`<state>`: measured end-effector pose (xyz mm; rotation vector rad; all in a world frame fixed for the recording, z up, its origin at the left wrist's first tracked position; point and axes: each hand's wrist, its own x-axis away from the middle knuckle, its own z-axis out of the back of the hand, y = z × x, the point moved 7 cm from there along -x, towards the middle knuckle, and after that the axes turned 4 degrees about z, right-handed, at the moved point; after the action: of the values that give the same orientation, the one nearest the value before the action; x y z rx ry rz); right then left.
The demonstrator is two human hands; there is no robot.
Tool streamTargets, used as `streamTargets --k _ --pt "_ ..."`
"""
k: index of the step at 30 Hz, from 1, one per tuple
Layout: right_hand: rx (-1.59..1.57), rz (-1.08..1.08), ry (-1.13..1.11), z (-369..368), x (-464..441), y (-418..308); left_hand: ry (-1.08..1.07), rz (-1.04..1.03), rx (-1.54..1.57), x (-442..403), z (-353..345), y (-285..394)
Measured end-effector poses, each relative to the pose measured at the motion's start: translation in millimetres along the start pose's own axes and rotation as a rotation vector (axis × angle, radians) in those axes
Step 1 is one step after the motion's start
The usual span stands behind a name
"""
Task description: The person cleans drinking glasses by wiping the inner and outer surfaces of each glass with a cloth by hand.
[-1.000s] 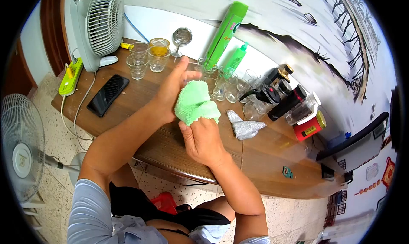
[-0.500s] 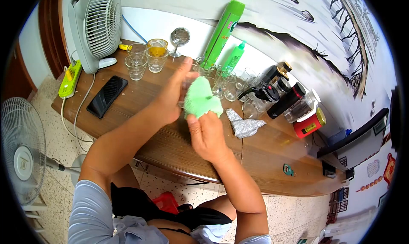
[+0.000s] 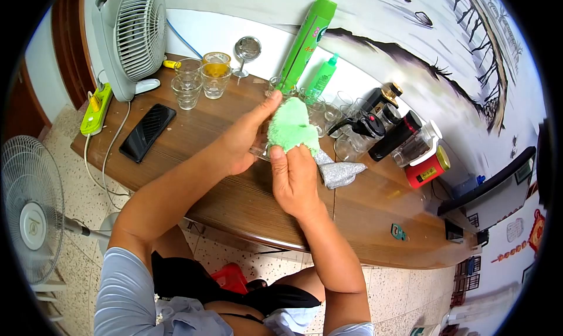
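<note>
My right hand [image 3: 298,183] is closed around a fluffy light-green cloth [image 3: 290,125], pressing it against a clear glass [image 3: 258,152]. My left hand [image 3: 245,141] grips that glass from the left, thumb stretched up along its side. Cloth and fingers hide most of the glass, so its full shape does not show. Just beyond the cloth stand several clear glasses [image 3: 319,116]. A silver-grey cloth [image 3: 341,174] lies crumpled on the wooden table [image 3: 234,210] to the right of my right hand.
Stacked glasses [image 3: 186,92], a tape roll in a glass [image 3: 216,72], a phone [image 3: 148,132] and a fan [image 3: 138,36] occupy the left. Behind are a mirror [image 3: 247,49] and green bottles [image 3: 321,78]. A coffee pot [image 3: 355,136], black flask [image 3: 396,137] and red can [image 3: 428,169] stand right.
Both hands have shifted slightly to the right with the glass and green cloth. The cloth is still pressed to the glass; the other items stay put.
</note>
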<state>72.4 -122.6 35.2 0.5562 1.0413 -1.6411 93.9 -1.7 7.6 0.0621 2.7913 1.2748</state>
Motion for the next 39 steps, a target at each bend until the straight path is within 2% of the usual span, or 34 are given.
streamTargets --k 3,6,9,12,13,15,23,27,30,33,35,38,39 --pt "0.000 0.006 0.036 5.2 0.7 4.2 -0.041 -0.032 -0.026 -4.4 -0.2 -3.6" --pt "0.004 -0.024 -0.038 3.2 1.5 4.7 -0.002 -0.096 -0.063 -4.6 4.2 -0.3" --pt "-0.051 0.043 -0.055 -4.0 -1.2 -8.1 0.110 -0.034 -0.081 -5.1 22.8 8.6" --pt "-0.026 0.127 -0.143 -17.9 5.5 -19.3 0.293 -0.076 -0.016 -2.0 36.1 18.3" --pt "-0.002 0.123 -0.173 -20.1 7.0 -20.3 0.296 -0.110 -0.027 -2.3 39.5 22.3" --pt "0.048 0.113 -0.232 -23.2 10.4 -20.8 0.256 -0.086 -0.007 -2.6 38.4 20.5" --pt "0.046 0.048 -0.037 -4.2 -0.1 -3.6 0.030 0.016 -0.016 -5.7 14.6 0.4" --pt "0.056 0.021 -0.010 3.2 1.6 6.3 -0.061 -0.032 0.013 -3.0 -3.6 -1.3" --pt "0.019 0.029 -0.025 1.9 -1.1 1.8 -0.024 -0.106 -0.040 -3.1 1.0 3.2" --pt "-0.006 0.073 -0.072 -9.5 1.5 -5.3 0.152 -0.060 -0.037 -6.3 29.3 9.2" --pt "0.022 0.112 -0.158 -16.4 5.3 -11.7 0.215 -0.086 0.000 -6.7 40.0 14.6" --pt "0.001 0.189 -0.147 -22.3 4.9 -25.9 0.278 -0.110 0.053 -6.2 43.5 18.0" --pt "0.046 0.123 -0.210 -24.0 8.5 -20.9 0.271 -0.086 0.055 -5.3 41.8 16.8"
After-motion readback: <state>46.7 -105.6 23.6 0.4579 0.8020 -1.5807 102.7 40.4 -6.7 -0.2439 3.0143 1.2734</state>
